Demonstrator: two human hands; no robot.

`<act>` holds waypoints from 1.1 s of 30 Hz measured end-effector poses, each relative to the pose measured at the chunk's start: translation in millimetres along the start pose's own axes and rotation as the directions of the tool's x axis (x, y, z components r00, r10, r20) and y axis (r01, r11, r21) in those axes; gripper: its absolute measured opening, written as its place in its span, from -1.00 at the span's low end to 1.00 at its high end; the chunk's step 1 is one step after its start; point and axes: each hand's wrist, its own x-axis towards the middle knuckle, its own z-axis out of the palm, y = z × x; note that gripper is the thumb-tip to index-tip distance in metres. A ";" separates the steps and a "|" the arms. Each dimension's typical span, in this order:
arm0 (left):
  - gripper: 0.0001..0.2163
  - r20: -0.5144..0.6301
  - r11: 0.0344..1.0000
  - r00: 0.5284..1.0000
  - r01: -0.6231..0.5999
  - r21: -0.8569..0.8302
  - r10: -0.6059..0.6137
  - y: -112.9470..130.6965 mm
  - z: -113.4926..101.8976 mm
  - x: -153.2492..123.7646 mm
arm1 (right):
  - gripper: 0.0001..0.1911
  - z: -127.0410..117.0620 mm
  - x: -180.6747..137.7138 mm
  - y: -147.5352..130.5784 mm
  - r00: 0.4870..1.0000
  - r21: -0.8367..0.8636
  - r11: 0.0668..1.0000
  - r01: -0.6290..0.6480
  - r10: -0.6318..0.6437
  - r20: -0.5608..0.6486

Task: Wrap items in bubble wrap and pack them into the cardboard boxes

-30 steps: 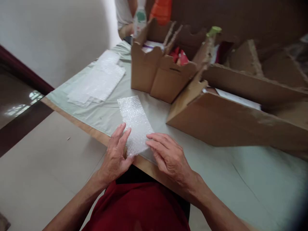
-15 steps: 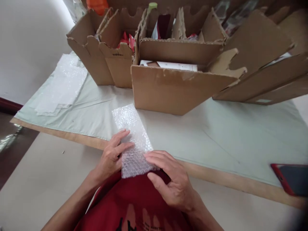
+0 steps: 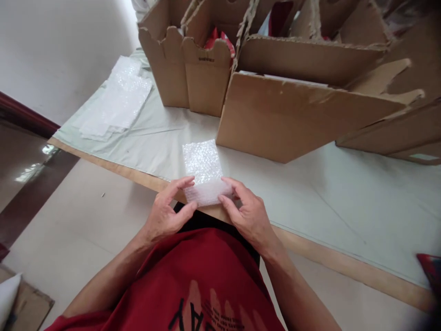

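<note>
A sheet of clear bubble wrap (image 3: 202,161) lies at the table's front edge, its near end folded over into a flat, thicker band. My left hand (image 3: 170,207) grips the left end of that band between thumb and fingers. On the other end, my right hand (image 3: 248,214) pinches the band, thumb in front and fingers behind. The far part of the sheet lies flat on the cloth. Whether anything is wrapped inside the fold cannot be made out.
Cut cardboard bins (image 3: 275,119) stand along the back, some with red packets (image 3: 220,42) inside. More bubble wrap sheets (image 3: 117,101) are stacked at the left on the pale green tablecloth (image 3: 330,197). A dark red-edged object (image 3: 429,269) sits at the far right.
The near end of the bubble wrap has been folded away from me, so the sheet is shorter. Both hands now hold the fold's ends. The view has shifted left.
</note>
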 end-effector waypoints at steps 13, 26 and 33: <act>-0.60 -0.075 0.916 0.996 -0.010 0.402 0.044 -24.4 18.6 25.7 | -0.62 -5.2 -2.4 -2.1 0.951 -0.287 0.907 0.307 -0.284 0.122; -0.72 0.053 0.961 0.991 -0.129 0.245 0.120 -3.9 -1.6 6.7 | -0.75 0.6 29.9 0.1 0.941 -0.102 0.959 0.266 -0.235 0.244; -0.78 0.006 0.898 0.995 -0.095 0.430 0.103 -19.3 10.8 17.8 | -0.74 -2.3 18.1 3.7 0.956 -0.237 0.932 0.274 -0.292 -0.042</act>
